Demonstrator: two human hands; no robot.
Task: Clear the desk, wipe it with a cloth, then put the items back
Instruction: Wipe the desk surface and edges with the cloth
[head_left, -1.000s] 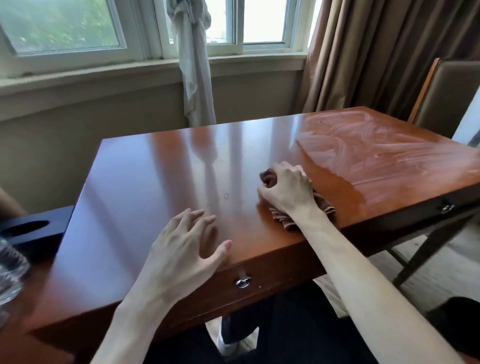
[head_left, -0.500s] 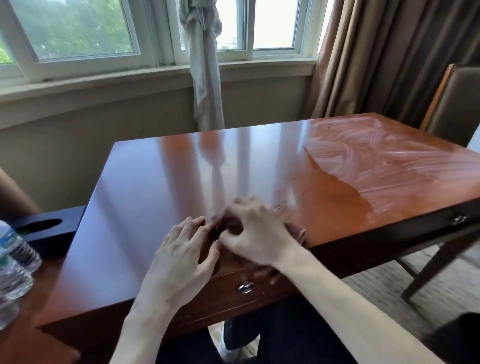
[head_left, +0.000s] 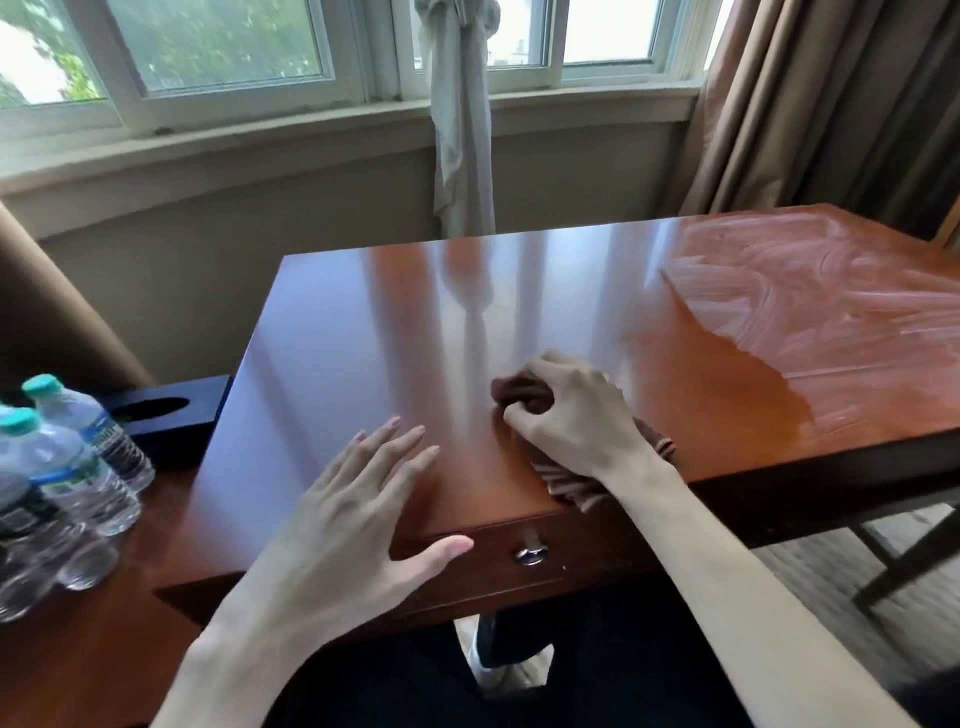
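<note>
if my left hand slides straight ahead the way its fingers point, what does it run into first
Nothing, as far as the picture shows: the left hand points up-right over bare desk. The cloth under the right hand looks just off that line.

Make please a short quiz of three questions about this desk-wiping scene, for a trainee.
1. True or false: the right hand grips the brown cloth.
2. Which part of the desk shows pale wipe streaks?
A. far right
B. near left
C. drawer front
3. Fill in: the left hand rests with its fingers ____ on the desk near the front edge.

Key:
1. true
2. A
3. spread; beside the desk stand water bottles and a dark tissue box.
</note>
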